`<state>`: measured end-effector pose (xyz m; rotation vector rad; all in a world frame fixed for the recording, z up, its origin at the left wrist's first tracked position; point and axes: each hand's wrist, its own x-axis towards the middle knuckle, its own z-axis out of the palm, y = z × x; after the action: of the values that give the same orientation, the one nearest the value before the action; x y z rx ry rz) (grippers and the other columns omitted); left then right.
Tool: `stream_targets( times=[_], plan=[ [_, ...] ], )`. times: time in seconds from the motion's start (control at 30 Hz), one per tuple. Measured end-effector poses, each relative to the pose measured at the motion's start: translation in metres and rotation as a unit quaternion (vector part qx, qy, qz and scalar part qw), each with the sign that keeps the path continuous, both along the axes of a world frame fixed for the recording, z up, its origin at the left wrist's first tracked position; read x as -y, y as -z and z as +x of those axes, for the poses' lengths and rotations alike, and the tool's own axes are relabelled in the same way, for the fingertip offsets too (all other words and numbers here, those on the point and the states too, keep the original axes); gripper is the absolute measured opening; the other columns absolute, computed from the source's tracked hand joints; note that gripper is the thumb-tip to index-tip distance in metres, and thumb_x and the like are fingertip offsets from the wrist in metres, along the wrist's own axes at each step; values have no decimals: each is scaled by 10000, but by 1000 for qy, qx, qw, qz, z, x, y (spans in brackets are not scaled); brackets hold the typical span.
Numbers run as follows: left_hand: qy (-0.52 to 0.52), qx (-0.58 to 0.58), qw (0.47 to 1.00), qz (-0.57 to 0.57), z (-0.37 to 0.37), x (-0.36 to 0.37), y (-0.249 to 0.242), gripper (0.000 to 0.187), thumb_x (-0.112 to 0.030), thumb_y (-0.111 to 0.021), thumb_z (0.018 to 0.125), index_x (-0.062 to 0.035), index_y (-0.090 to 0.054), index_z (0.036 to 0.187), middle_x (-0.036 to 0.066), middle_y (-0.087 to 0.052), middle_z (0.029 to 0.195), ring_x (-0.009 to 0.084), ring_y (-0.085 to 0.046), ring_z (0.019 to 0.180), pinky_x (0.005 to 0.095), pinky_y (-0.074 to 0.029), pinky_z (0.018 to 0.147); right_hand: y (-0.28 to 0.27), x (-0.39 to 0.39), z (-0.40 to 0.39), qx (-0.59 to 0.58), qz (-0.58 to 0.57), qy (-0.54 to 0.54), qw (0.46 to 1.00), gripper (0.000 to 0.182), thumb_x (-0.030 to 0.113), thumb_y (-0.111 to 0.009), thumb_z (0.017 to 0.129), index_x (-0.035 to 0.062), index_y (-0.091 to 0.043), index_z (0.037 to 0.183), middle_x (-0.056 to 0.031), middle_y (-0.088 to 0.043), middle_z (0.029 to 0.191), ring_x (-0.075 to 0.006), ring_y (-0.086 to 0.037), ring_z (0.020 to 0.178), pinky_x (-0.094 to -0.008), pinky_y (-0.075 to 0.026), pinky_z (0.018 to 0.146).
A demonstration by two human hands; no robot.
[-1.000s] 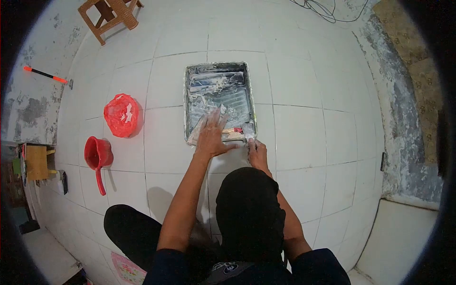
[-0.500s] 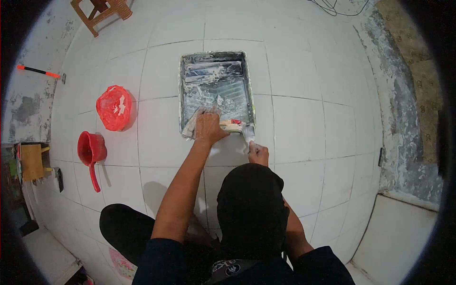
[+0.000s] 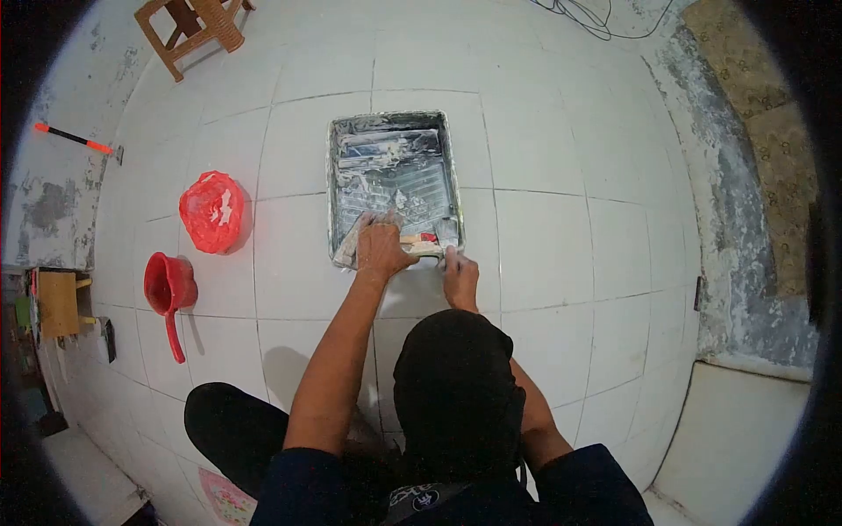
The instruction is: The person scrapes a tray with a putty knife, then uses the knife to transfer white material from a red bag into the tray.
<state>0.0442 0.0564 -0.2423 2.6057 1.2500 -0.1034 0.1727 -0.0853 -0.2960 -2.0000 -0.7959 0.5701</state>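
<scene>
A dark paint tray (image 3: 454,175), smeared with white, lies on the tiled floor in front of me. My left hand (image 3: 380,252) is closed at its near edge around a whitish, paint-smeared tool (image 3: 348,246). To the right of that hand a pale handle (image 3: 412,238) with a red mark sticks out; whether it belongs to the same tool is hidden by the fingers. My right hand (image 3: 460,277) grips a scraper (image 3: 446,231), its blade pointing up over the tray's near right corner, close to the red-marked end.
Left of the tray are a red plastic bag (image 3: 210,213) with white smears and a red dipper (image 3: 170,285). A brown stool (image 3: 193,37) stands at the far left, an orange-and-black handled tool (image 3: 74,138) by the wall. Cables (image 3: 588,19) lie at the back.
The right hand and scraper have moved forward and left, bringing the blade over the tray's near corner. The left hand keeps its hold. The whole view has shifted slightly.
</scene>
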Motion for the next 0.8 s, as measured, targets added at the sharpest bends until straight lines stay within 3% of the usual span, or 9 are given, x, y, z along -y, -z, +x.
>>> stream_targets(
  times=[0.03, 0.13, 0.33, 0.4, 0.47, 0.53, 0.6, 0.7, 0.8],
  plan=[
    [-6, 14, 1000, -2, 0, 0, 1, 897, -584, -871, 561, -68, -672, 1268, 175, -660, 1297, 263, -681, 1087, 427, -333, 1166, -9, 7, -4, -8, -21, 0, 1000, 525, 346, -477, 1049, -57, -640, 756, -205, -610, 638, -276, -610, 616, -436, -463, 622],
    [-22, -2, 998, -55, 1, 3, -3, 878, -584, -867, 564, -68, -681, 1249, 171, -645, 1324, 271, -679, 1092, 425, -335, 1165, -12, 22, -11, -48, -32, 20, 998, 535, 355, -498, 1040, -58, -628, 725, -207, -577, 602, -280, -596, 586, -441, -460, 605],
    [-16, 3, 1000, -26, -2, -5, 1, 859, -586, -844, 582, -63, -679, 1244, 157, -645, 1329, 288, -676, 1099, 428, -328, 1170, -13, 72, -5, -78, -43, -13, 996, 503, 329, -529, 1030, -65, -632, 735, -139, -554, 575, -211, -551, 573, -426, -443, 580],
    [-10, 5, 1000, -28, 0, 6, 2, 861, -587, -837, 582, -65, -676, 1248, 156, -647, 1327, 290, -674, 1103, 427, -323, 1172, 1, 44, 16, -18, -3, -38, 999, 503, 337, -539, 1028, -66, -649, 746, -141, -555, 580, -198, -543, 576, -418, -451, 589],
    [-19, -43, 997, -56, 3, 3, -9, 897, -590, -835, 578, -74, -657, 1290, 158, -643, 1334, 282, -659, 1144, 425, -304, 1183, 11, 15, 20, -155, -18, -13, 988, 511, 343, -541, 1027, -66, -654, 741, -154, -550, 586, -197, -538, 580, -411, -453, 595],
    [-13, -30, 999, -30, 1, 2, -1, 917, -599, -830, 581, -76, -645, 1311, 158, -644, 1331, 274, -651, 1160, 426, -296, 1187, 8, 10, 12, -95, -2, -22, 995, 517, 354, -548, 1023, -65, -660, 741, -146, -564, 592, -190, -541, 589, -397, -449, 592],
    [-9, -17, 1000, -13, -2, 7, 2, 936, -607, -826, 583, -79, -634, 1332, 158, -646, 1328, 266, -643, 1175, 426, -288, 1191, 4, 26, 4, -181, -47, 24, 982, 528, 382, -547, 1022, -60, -678, 763, -163, -593, 613, -194, -560, 603, -404, -457, 604],
    [-15, -25, 998, -48, 4, 4, -11, 960, -618, -826, 589, -82, -618, 1357, 156, -649, 1318, 265, -637, 1181, 436, -289, 1189, 40, 75, 13, -128, -67, -44, 988, 534, 409, -564, 1015, -46, -691, 767, -176, -608, 624, -182, -567, 616, -401, -466, 613],
    [-4, -22, 999, -25, 0, 5, -3, 951, -617, -831, 582, -74, -631, 1336, 165, -654, 1301, 273, -641, 1164, 446, -302, 1180, -8, 112, 11, -132, -103, -14, 986, 431, 357, -545, 1030, -17, -718, 904, -192, -646, 716, -229, -622, 676, -408, -496, 666]
  ],
)
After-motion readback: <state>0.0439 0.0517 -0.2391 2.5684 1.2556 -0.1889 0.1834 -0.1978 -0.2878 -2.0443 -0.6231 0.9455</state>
